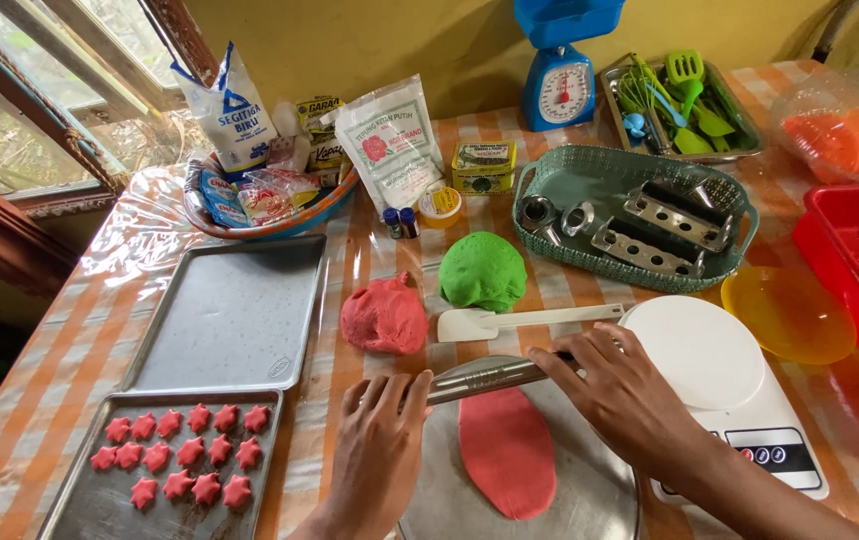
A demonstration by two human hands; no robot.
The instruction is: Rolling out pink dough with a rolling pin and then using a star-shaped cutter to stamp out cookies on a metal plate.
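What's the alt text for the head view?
Both hands, left hand and right hand, press a metal rolling pin across flattened red dough on a round metal tray. Red and green dough balls, a white spatula and a tray of star cutouts lie nearby.

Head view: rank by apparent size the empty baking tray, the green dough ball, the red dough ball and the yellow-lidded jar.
1. Empty baking tray, clearly largest.
2. Green dough ball and red dough ball: look alike, not ranked.
3. Yellow-lidded jar, smallest, though farther from the camera.
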